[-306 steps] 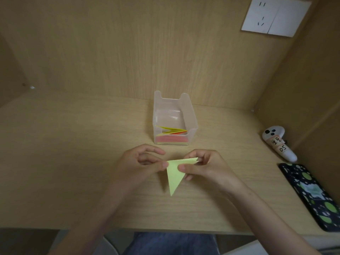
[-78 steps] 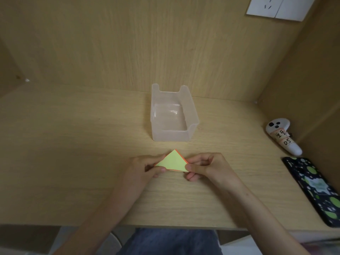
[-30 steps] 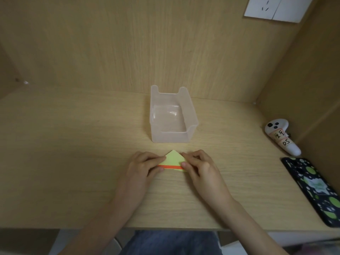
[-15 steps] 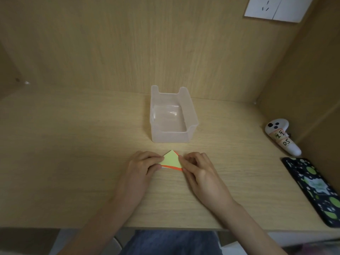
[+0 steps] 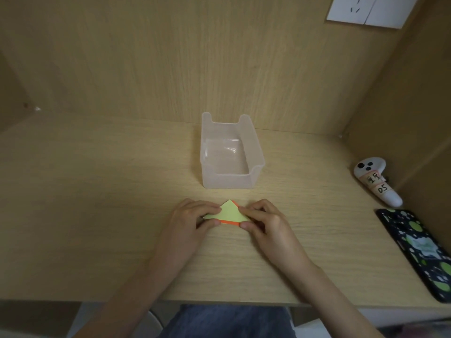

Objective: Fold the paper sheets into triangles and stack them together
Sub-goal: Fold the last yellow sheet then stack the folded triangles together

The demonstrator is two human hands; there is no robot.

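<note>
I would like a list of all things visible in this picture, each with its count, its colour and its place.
triangles: one stack, count hidden; yellow-green on top, orange edge beneath; on the desk in front of the box
box: 1, clear plastic, mid desk, nothing seen inside
controller: 1, white with handwritten labels, desk right, by the side wall
phone: 1, black with green spots, desk right, near the front edge
wall plates: 2, white, back wall, upper right
desk: 1, light wood
legs: blue cloth, below the desk edge
left hand: 1, pinches the stack's left corner
right hand: 1, pinches the stack's right corner
</note>
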